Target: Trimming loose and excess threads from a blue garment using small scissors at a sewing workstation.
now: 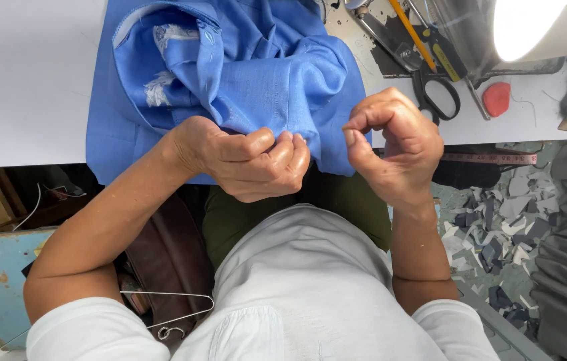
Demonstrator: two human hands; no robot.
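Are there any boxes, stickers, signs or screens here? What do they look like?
No boxes, signs or screens.
Measuring tape: a long pinkish strip with tiny marks, hanging along the table edge to the right of the right hand.

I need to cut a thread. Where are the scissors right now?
In the head view, the black-handled scissors lie on the white table at upper right, just beyond the right hand, left of the red chalk piece.

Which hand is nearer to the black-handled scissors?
Right. The right hand is raised just below and left of the scissors; the left hand grips the blue fabric farther left.
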